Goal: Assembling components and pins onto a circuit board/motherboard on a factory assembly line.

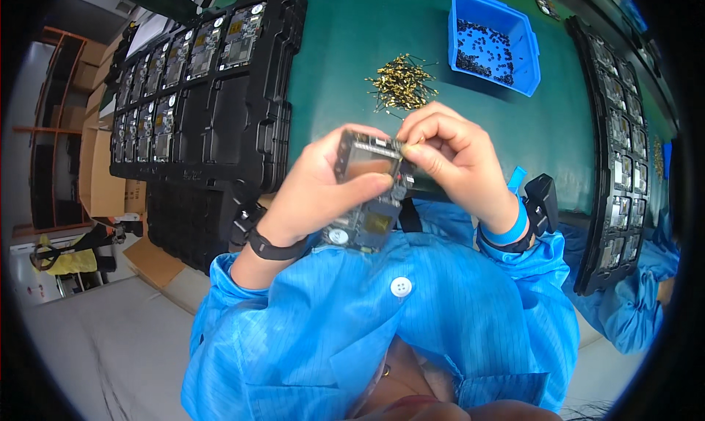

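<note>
My left hand (321, 184) grips a circuit board (373, 219) in front of my chest, its thumb lying across the board's face. The board is tilted and bears a silvery rectangular part near its upper end and a round white sticker near its lower end. At the board's upper right corner, my right hand (466, 156) is closed in a pinch. Whatever sits between those fingertips is too small and hidden to make out. Just beyond the hands lies a loose pile of small gold-coloured pieces with thin dark leads (402, 84) on the green mat (345, 46).
A blue bin (532, 50) holding many small black rings stands at the far right of the pile. To the left, a stacked black tray (275, 76) carries similar boards, with some vacant pockets. Another black tray (596, 164) of boards runs along the right side.
</note>
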`<state>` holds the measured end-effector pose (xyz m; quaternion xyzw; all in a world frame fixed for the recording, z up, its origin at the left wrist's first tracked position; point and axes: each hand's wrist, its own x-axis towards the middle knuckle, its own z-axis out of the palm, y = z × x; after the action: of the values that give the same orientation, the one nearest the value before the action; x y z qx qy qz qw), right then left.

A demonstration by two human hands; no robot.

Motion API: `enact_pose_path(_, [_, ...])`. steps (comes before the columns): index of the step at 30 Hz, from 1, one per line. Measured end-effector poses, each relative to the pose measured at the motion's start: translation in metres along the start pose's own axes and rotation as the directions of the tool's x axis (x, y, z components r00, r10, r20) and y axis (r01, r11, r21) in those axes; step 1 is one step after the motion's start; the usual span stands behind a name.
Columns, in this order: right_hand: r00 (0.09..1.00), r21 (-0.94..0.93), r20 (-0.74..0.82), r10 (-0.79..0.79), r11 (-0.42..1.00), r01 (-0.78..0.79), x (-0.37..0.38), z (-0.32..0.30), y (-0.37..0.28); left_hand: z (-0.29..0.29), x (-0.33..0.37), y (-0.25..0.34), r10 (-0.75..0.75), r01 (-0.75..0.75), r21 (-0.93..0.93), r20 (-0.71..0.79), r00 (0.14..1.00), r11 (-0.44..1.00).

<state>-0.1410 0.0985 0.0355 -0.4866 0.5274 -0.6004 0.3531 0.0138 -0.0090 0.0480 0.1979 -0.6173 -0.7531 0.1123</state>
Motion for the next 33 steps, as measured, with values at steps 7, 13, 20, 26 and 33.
enact_pose_path(7, [0.999, -0.098, 0.035, -0.028, 0.995, 0.031, -0.005, -0.005, -0.006, 0.013, 0.004, -0.014, -0.047, 0.049, 0.017, -0.099, 0.994, 0.999])
enact_pose_path(13, [0.999, -0.178, 0.053, -0.011, 0.984, 0.020, -0.008, -0.010, -0.009, 0.018, 0.001, -0.018, -0.011, 0.012, 0.011, -0.105, 0.994, 1.000])
enact_pose_path(20, [0.992, -0.182, 0.112, -0.050, 0.981, 0.070, -0.007, -0.012, -0.008, 0.021, 0.001, -0.019, 0.062, -0.050, 0.094, -0.130, 0.990, 0.994])
enact_pose_path(26, [0.991, -0.262, 0.100, -0.092, 0.958, 0.116, -0.007, -0.013, -0.006, 0.022, 0.000, -0.015, -0.016, 0.028, 0.105, -0.115, 0.993, 0.994])
enact_pose_path(33, [0.984, -0.310, 0.132, -0.116, 0.939, 0.152, -0.006, -0.013, -0.008, 0.024, -0.001, -0.017, 0.005, 0.008, 0.087, -0.145, 0.989, 0.996])
